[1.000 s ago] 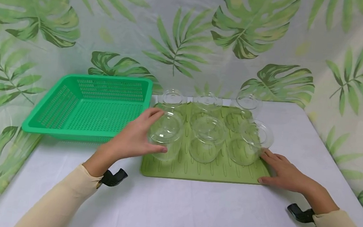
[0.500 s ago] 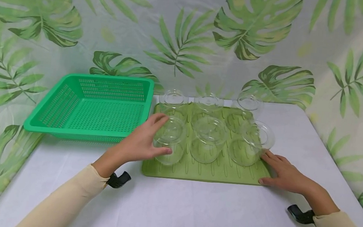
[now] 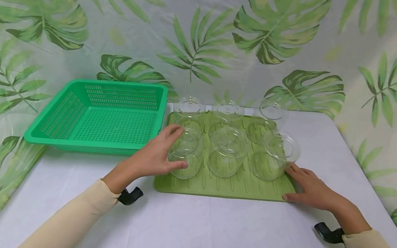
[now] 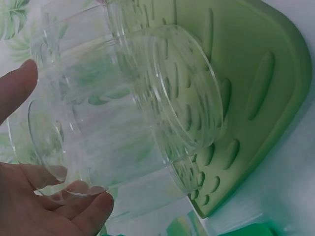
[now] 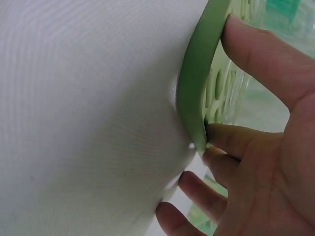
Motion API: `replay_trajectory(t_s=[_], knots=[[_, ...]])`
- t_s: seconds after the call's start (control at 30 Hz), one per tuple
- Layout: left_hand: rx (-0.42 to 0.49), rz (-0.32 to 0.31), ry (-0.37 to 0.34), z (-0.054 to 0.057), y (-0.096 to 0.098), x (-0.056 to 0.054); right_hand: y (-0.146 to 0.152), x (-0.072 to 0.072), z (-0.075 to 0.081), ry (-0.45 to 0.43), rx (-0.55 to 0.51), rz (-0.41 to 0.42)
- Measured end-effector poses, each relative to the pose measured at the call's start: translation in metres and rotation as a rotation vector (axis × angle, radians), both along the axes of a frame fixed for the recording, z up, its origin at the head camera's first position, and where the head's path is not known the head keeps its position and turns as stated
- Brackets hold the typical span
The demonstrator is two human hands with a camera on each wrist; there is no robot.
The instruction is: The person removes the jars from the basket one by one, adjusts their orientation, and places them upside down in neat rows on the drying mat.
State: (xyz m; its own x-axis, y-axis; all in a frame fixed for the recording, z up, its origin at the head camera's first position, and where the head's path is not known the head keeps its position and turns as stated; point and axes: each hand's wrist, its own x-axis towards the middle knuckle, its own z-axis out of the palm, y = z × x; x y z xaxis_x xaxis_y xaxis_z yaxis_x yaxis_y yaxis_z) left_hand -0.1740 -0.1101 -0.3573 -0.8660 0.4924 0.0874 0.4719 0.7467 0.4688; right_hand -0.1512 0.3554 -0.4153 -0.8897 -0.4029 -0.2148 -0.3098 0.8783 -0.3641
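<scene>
My left hand (image 3: pixel 157 152) is round the clear, wide-rimmed jar (image 3: pixel 187 172) at the front left of the ribbed green mat (image 3: pixel 214 190). In the left wrist view, fingers (image 4: pixel 93 211) overlap the jar's top rim on one side, and the thumb is at the other side. The jar stands upright, its base on the mat. At the mat's front right corner my right hand (image 3: pixel 311 191) rests with fingers spread, fingertips on the mat's edge. Close by its fingers stands another clear jar (image 3: pixel 266 171); the front middle jar (image 3: pixel 224 169) is between the two.
Three more clear jars, such as the back left jar (image 3: pixel 189 109), form the back row on the mat. A green perforated basket (image 3: pixel 76 144) stands left of the mat on the white tablecloth (image 3: pixel 210 231). Leaf-printed cloth (image 3: pixel 206 34) hangs behind.
My left hand has moved slightly right and down with the front left jar, which now sits lower on the mat. Over the last half second it holds still. The right hand has stayed put.
</scene>
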Motion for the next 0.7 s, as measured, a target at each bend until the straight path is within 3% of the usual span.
replay_trajectory(t_s=[0.27, 0.47, 0.7], knots=[[-0.064, 0.01, 0.026, 0.003, -0.001, 0.001, 0.0, -0.001, -0.001, 0.001, -0.015, 0.004], [-0.092, 0.022, 0.004, 0.006, -0.001, 0.002, 0.0, -0.003, -0.002, -0.003, -0.035, 0.002], [-0.012, 0.039, 0.037, 0.008, -0.009, 0.011, 0.012, -0.003, 0.002, 0.01, -0.151, -0.015]])
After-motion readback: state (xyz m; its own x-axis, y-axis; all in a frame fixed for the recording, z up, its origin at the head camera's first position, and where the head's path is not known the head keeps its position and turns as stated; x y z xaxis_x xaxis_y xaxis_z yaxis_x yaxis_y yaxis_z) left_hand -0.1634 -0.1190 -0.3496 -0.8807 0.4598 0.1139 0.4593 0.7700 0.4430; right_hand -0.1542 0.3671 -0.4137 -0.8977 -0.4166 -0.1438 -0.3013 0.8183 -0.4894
